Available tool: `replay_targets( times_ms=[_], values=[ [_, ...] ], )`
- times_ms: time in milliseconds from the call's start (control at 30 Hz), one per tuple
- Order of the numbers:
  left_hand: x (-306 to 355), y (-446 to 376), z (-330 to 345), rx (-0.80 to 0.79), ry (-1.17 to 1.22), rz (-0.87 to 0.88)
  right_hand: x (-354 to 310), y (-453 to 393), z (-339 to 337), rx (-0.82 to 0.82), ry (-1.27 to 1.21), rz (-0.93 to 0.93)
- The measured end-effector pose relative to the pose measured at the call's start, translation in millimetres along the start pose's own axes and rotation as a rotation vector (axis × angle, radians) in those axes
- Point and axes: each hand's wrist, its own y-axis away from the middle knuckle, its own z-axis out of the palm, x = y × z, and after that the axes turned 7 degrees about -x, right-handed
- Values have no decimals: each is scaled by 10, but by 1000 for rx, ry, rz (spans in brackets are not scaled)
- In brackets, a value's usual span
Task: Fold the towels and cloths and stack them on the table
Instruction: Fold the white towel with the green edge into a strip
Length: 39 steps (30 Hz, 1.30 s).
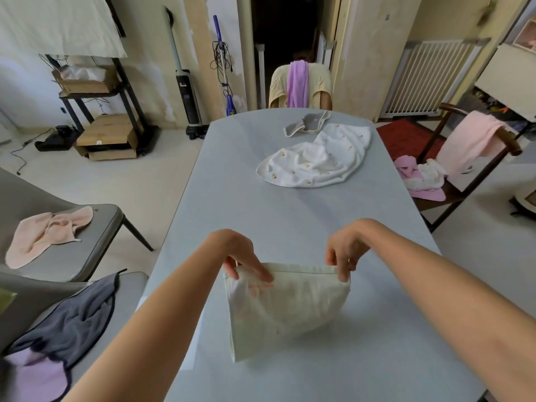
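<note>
Both hands hold a cream cloth (285, 309) by its top edge above the near end of the grey table (232, 184): the left hand (239, 255) pinches the left corner with fingers laid over the front, and the right hand (345, 250) pinches the right corner between thumb and fingertips. The cloth hangs doubled, its lower part resting on the table. Farther along the table lie a crumpled white towel (316, 158) and, just beyond it, a small grey cloth (307, 123).

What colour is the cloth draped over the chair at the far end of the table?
Purple cloth, hanging over a pale yellow chair cover; head view.
</note>
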Motion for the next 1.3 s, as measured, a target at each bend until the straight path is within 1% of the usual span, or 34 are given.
replay_targets(
  times_ms=[67, 100, 133, 167, 267, 300, 367, 400, 500, 600, 800, 833, 900, 967, 1000, 1033, 1100, 1133, 1200, 1300],
  values=[
    [-29, -81, 43, 28, -22, -8, -6, -13, 3, -44, -24, 19],
    [-49, -136, 74, 55, -15, -1, -17, -38, 2, -21, -36, 29],
    [-64, -211, 108, 94, -2, 15, -22, -92, -3, 42, -42, 42],
    [-76, -290, 141, 148, 1, 34, -19, -160, -10, 146, -26, 49],
    [-84, -512, 244, 380, -30, 67, 44, -447, 5, 570, 38, 30],
    [-84, -568, 291, 453, -33, 65, 86, -543, 46, 681, 29, 24],
    [-98, -703, 415, 534, -20, 52, 162, -749, 177, 819, 4, 34],
    [-119, -785, 480, 558, -13, 44, 186, -859, 236, 857, 4, 47],
    [-191, -1010, 616, 635, 28, 13, 210, -1173, 338, 936, 7, 42],
    [-234, -1226, 608, 705, 83, -9, 201, -1376, 314, 989, 9, 41],
    [-251, -1549, 576, 701, 134, -39, 220, -1696, 238, 1032, -43, 82],
    [-255, -1595, 544, 708, 149, -36, 219, -1758, 215, 1054, -22, 86],
    [-256, -1674, 520, 772, 147, -9, 217, -1869, 208, 1148, 86, 50],
    [-213, -1707, 619, 870, 142, 73, 168, -1990, 281, 1224, 190, -50],
    [-172, -1723, 720, 889, 158, 125, 104, -2054, 352, 1227, 220, -112],
    [-133, -1735, 843, 874, 168, 166, 29, -2135, 445, 1198, 251, -171],
    [-90, -1820, 1080, 801, 140, 192, -107, -2277, 611, 1099, 313, -240],
    [-102, -1872, 1158, 782, 122, 183, -144, -2316, 656, 1056, 336, -244],
    [-189, -1999, 1219, 797, 92, 153, -118, -2391, 648, 1027, 371, -230],
    [-324, -2153, 1254, 843, -19, 163, -12, -2440, 578, 1058, 355, -184]
  ],
)
